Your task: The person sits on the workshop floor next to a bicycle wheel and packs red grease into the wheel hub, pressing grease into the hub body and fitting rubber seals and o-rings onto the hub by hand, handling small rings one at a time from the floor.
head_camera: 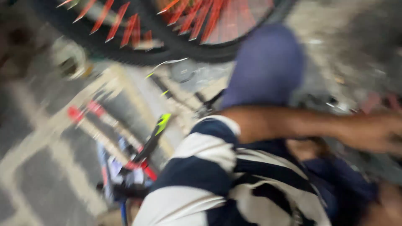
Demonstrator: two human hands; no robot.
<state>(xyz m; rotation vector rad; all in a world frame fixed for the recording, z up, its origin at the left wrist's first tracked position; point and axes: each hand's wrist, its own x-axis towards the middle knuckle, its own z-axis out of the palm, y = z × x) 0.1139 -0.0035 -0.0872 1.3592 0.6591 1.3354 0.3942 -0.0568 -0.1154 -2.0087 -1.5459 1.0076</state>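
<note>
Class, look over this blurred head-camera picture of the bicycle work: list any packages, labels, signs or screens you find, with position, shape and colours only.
No package, sign or screen can be made out.
Possible decals: red and white patches on the bicycle frame, left of centre; too blurred to confirm.
Yellow-green patch: small, pointed, on a dark frame part at centre; label or paint unclear.

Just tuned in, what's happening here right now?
The picture is heavily motion-blurred. A person in a navy and white striped shirt crouches beside a bicycle wheel with red-orange spoke covers. One bare arm reaches across to the right, its hand blurred; what it holds cannot be told. A bicycle frame lies on the paved ground.
</note>
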